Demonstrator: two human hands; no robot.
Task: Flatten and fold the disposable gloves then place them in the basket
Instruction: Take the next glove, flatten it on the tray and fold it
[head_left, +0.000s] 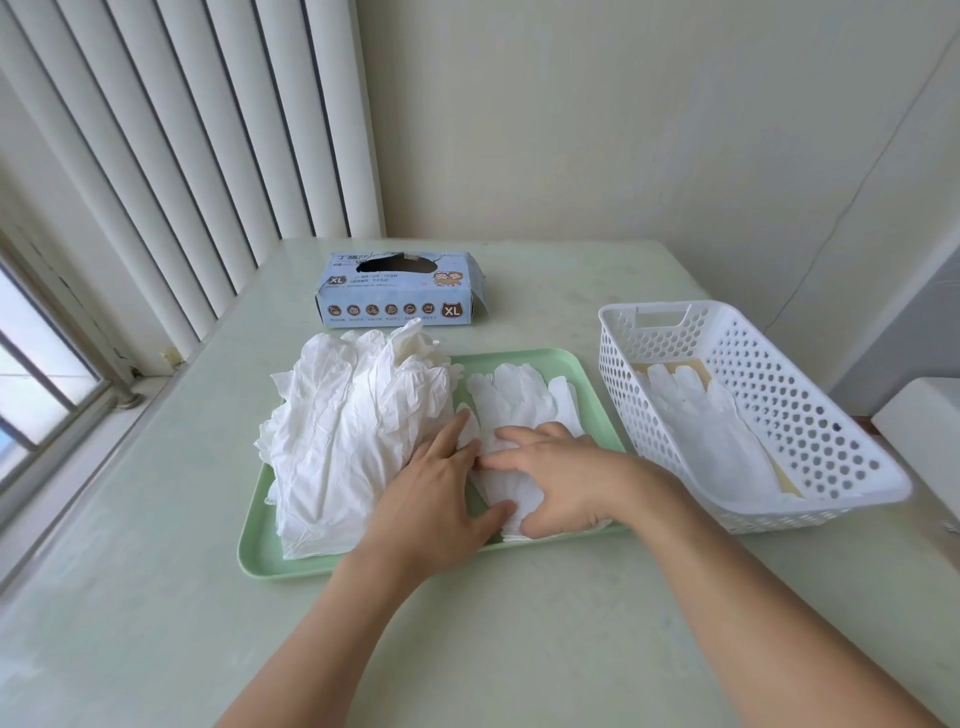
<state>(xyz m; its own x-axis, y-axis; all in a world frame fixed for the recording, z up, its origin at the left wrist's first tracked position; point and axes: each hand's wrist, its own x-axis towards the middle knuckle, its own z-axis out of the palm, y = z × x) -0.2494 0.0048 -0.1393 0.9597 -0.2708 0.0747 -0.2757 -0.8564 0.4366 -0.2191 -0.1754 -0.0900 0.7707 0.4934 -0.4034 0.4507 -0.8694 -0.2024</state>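
I see both forearms reach in from below, converging on the green tray (524, 358). My left hand (441, 491) lies flat, fingers straight, pressing a white glove (511, 402) spread on the tray beside the crumpled glove pile (353, 431). My right hand (558, 475) presses it too, fingers bent, grasping nothing. Gloves (711, 431) lie flattened in the white basket (779, 405).

Wht gloves (358, 431), grn tray (260, 556)
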